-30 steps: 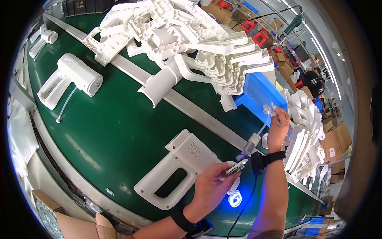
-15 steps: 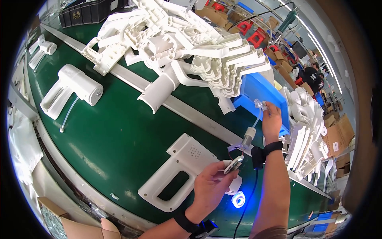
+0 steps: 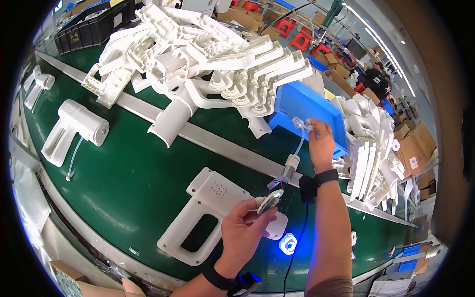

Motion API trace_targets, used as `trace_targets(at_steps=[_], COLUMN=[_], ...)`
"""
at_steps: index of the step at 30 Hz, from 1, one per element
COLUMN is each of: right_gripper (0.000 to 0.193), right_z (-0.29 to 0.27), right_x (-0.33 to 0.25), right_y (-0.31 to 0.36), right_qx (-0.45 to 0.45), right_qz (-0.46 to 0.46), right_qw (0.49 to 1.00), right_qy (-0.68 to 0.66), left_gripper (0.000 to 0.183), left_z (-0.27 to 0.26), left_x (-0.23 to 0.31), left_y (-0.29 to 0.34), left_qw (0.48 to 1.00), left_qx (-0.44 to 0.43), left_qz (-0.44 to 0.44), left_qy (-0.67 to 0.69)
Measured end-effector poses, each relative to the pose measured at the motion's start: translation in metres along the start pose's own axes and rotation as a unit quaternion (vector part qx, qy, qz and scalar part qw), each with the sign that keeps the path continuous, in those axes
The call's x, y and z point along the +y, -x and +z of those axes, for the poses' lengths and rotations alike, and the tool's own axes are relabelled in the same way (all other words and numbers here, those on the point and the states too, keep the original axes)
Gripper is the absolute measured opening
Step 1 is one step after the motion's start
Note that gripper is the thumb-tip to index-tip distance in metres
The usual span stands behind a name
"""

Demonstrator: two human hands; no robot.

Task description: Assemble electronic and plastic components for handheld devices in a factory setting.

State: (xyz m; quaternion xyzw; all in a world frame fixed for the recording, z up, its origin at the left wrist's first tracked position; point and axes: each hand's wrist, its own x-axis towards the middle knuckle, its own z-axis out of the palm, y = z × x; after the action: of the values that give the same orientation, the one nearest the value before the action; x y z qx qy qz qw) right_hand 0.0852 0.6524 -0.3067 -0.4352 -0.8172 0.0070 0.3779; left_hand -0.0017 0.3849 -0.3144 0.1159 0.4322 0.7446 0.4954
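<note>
My left hand [image 3: 241, 232] pinches a small circuit board [image 3: 270, 201] between thumb and fingers, above the right end of a white gun-shaped housing [image 3: 180, 235] lying on the green work surface. Thin wires run from the board's area toward a small cylindrical motor or pump [image 3: 291, 166]. From that cylinder a clear tube [image 3: 301, 141] rises to a clear plastic fitting [image 3: 300, 123]. My right hand [image 3: 322, 145] holds the fitting with closed fingertips, in front of the blue bin [image 3: 311, 96]. Close to my left hand, a ring-shaped light [image 3: 288, 243] glows blue-white on the surface.
White housing parts [image 3: 198, 59] are heaped along the far side, across a metal rail [image 3: 222, 144]. More white parts [image 3: 368, 153] pile up at right. Another gun-shaped unit [image 3: 79, 126] with a tube lies at left. A black cable [image 3: 296, 247] runs beside my right forearm.
The whole view has shifted, so most things sit farther left in the picture. Both hands keep their holds on the circuit board and the clear fitting.
</note>
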Motion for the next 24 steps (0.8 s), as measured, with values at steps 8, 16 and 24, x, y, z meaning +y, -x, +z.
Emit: trace_targets(at_steps=[8, 16, 24], right_gripper=[0.024, 0.023, 0.025], right_z=[0.0017, 0.0014, 0.002], right_x=[-0.0007, -0.0004, -0.0016], right_y=[0.003, 0.004, 0.0035], right_qx=[0.006, 0.01, 0.009], right_qz=[-0.006, -0.016, -0.031], right_qw=[1.0, 1.0, 0.999], right_qy=[-0.006, -0.007, 0.005], left_gripper=[0.023, 0.023, 0.024], left_z=[0.0002, -0.0001, -0.0025], left_x=[0.0003, -0.0014, -0.0008], left_y=[0.0009, 0.0009, 0.001], left_qw=[1.0, 1.0, 1.0], left_qx=[0.001, -0.005, -0.003], left_qz=[0.008, 0.011, 0.012], left_qy=[-0.011, -0.004, 0.001])
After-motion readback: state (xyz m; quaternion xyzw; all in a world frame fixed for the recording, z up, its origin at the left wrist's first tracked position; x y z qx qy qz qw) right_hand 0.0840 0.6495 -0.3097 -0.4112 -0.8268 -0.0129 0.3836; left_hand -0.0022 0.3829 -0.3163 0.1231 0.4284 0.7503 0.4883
